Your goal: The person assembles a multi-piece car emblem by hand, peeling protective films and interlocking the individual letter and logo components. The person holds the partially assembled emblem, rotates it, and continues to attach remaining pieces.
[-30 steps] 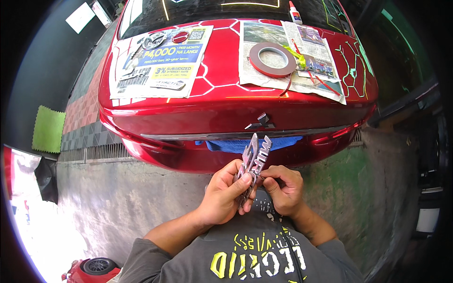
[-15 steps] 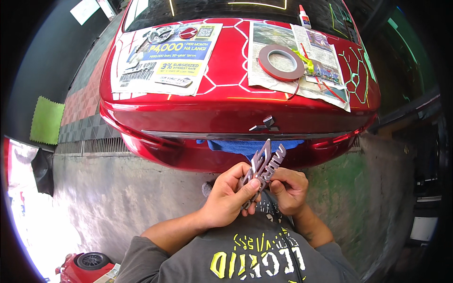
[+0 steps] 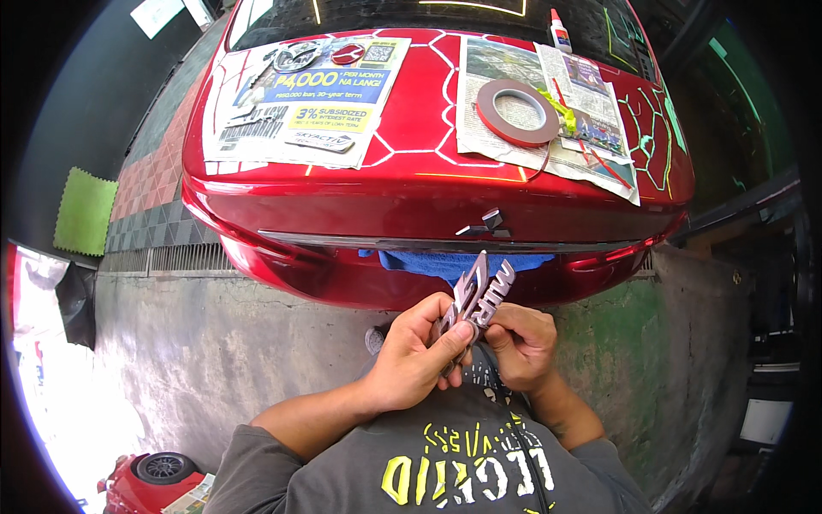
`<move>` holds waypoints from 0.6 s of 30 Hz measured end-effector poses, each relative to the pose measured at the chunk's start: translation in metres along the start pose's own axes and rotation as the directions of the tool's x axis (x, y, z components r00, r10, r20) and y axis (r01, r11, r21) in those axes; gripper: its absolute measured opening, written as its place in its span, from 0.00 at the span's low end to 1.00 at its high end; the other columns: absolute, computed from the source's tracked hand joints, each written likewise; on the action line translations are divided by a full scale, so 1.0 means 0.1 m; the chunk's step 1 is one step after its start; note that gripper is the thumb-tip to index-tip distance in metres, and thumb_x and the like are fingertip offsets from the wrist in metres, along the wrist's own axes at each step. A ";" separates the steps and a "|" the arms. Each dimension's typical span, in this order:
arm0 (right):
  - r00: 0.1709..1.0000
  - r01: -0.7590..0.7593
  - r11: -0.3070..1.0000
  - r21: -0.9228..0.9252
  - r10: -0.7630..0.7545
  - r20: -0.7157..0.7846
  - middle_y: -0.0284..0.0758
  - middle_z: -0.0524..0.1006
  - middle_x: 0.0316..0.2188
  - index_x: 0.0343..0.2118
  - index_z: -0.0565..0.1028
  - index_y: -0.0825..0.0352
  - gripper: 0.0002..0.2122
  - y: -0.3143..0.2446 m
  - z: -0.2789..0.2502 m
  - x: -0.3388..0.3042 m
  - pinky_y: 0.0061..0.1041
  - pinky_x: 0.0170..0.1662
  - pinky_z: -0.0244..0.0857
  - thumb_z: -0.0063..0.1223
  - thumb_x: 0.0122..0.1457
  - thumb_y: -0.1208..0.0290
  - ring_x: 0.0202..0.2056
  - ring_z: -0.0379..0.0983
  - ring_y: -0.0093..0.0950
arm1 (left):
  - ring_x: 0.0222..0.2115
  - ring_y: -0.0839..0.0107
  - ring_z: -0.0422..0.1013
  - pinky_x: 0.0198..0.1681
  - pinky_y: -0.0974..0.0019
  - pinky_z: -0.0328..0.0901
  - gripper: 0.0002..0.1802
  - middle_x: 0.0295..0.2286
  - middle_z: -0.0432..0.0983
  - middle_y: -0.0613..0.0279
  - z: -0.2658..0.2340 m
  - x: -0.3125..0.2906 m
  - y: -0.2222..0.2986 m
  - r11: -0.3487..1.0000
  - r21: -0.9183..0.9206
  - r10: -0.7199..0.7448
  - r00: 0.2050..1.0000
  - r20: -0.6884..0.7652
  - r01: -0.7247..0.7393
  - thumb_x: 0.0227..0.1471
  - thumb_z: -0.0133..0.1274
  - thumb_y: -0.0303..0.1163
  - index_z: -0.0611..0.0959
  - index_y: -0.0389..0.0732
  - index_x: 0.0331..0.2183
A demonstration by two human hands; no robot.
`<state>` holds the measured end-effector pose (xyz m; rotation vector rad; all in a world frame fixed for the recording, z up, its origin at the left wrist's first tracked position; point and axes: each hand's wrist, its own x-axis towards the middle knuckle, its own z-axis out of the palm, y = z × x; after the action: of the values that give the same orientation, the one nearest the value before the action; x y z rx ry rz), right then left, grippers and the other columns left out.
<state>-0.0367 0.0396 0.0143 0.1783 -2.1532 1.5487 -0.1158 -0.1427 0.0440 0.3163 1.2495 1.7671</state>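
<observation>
In front of my chest, my left hand (image 3: 413,353) is closed round silver car emblems, its thumb pressed across their lower end. One is a strip of raised chrome letters (image 3: 495,295) slanting up to the right. Beside it rises a pointed, angular chrome piece (image 3: 470,283); whether the two are joined I cannot tell. My right hand (image 3: 524,344) is closed in a pinch at the right edge of the lettered emblem, fingers curled inward. Its fingertips are partly hidden behind the letters.
A red car's trunk lid (image 3: 411,197) lies ahead. On it are newspaper sheets (image 3: 330,107) with round emblems (image 3: 297,56), a roll of grey-and-red tape (image 3: 492,133), a yellow-green tool (image 3: 561,111) and a white red-capped bottle (image 3: 560,32). A blue cloth (image 3: 419,263) hangs at the bumper.
The emblems have tilted slightly, and the lettered one sits a little lower and more to the left. Both hands keep nearly the same place and grip. The view has shifted slightly.
</observation>
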 end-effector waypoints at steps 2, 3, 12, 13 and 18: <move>1.000 0.014 1.000 -0.016 -0.014 -0.007 0.37 0.77 0.22 0.35 0.80 0.72 0.05 -0.02 0.02 0.04 0.26 0.24 0.63 0.60 0.60 0.74 0.20 0.71 0.28 | 0.18 0.81 0.72 0.19 0.79 0.64 0.09 0.24 0.76 0.65 0.00 0.00 -0.02 1.000 0.003 -0.003 1.000 -0.012 0.003 0.67 0.49 0.37 0.72 0.42 0.39; 1.000 0.026 0.999 -0.023 -0.026 -0.005 0.37 0.77 0.21 0.35 0.79 0.72 0.05 -0.01 0.02 0.05 0.26 0.24 0.62 0.60 0.60 0.75 0.20 0.71 0.28 | 0.18 0.81 0.73 0.19 0.79 0.65 0.09 0.24 0.76 0.65 -0.01 0.00 -0.03 1.000 0.005 -0.006 1.000 -0.008 0.006 0.67 0.49 0.37 0.72 0.43 0.39; 0.998 0.048 0.998 -0.047 -0.046 0.036 0.38 0.76 0.21 0.34 0.79 0.70 0.04 0.05 0.03 0.10 0.27 0.25 0.63 0.60 0.60 0.75 0.20 0.71 0.30 | 0.19 0.80 0.74 0.19 0.79 0.66 0.10 0.25 0.77 0.66 -0.02 0.02 0.01 0.999 -0.040 -0.035 0.999 0.001 0.035 0.67 0.51 0.38 0.72 0.42 0.38; 0.998 0.057 0.996 -0.075 -0.054 0.039 0.38 0.76 0.21 0.34 0.79 0.70 0.04 0.07 0.04 0.10 0.27 0.25 0.63 0.60 0.60 0.75 0.21 0.71 0.30 | 0.19 0.79 0.74 0.19 0.78 0.66 0.10 0.25 0.77 0.65 -0.02 0.02 0.01 0.998 -0.051 -0.041 0.999 -0.001 0.041 0.67 0.50 0.38 0.72 0.42 0.38; 0.990 -0.138 0.989 -0.053 0.139 0.000 0.38 0.79 0.25 0.37 0.78 0.69 0.05 0.02 0.04 0.05 0.24 0.27 0.66 0.55 0.65 0.73 0.23 0.73 0.24 | 0.20 0.71 0.76 0.20 0.73 0.69 0.08 0.27 0.77 0.60 0.00 0.05 -0.01 0.941 -0.338 -0.065 0.994 -0.090 0.031 0.68 0.46 0.37 0.70 0.43 0.41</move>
<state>-0.0430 0.0376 0.0143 0.0139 -2.2481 1.5651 -0.1175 -0.1389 0.0418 -0.0002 0.9894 1.9343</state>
